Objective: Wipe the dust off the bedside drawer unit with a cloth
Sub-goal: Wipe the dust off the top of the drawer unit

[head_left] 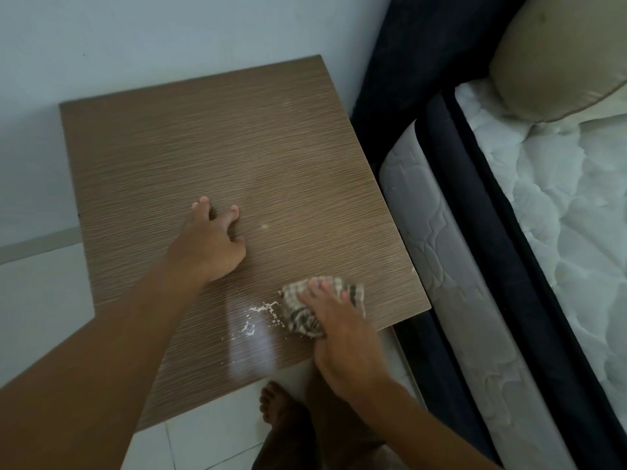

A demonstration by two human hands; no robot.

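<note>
- My right hand has its fingers clamped over the bunched striped cloth. It presses the cloth onto the tabletop of the drawer unit, near the corner closest to me and the bed.
- My left hand rests further in on the tabletop. Its fingers are apart and lightly bent with the tips touching the wood, and it holds nothing. I take it to be steadying me.
- Pale crumbs lie just left of the cloth, and a faint dusty haze shows toward the far right of the top.
- To wipe well, I should keep the cloth pressed down and draw it across the crumbs in one direction. Gathering them into the folds is better than flicking them off the near edge onto the floor.
- After that I would lift my left hand and wipe where it rests, then work back toward the wall.
- The drawers, front and sides are out of sight beneath the top.
- My left forearm covers the near-left part, so I cannot tell whether dust lies there.
- A bright streak of glare beside the crumbs makes that patch hard to read.
- The underside of the cloth is hidden.
</note>
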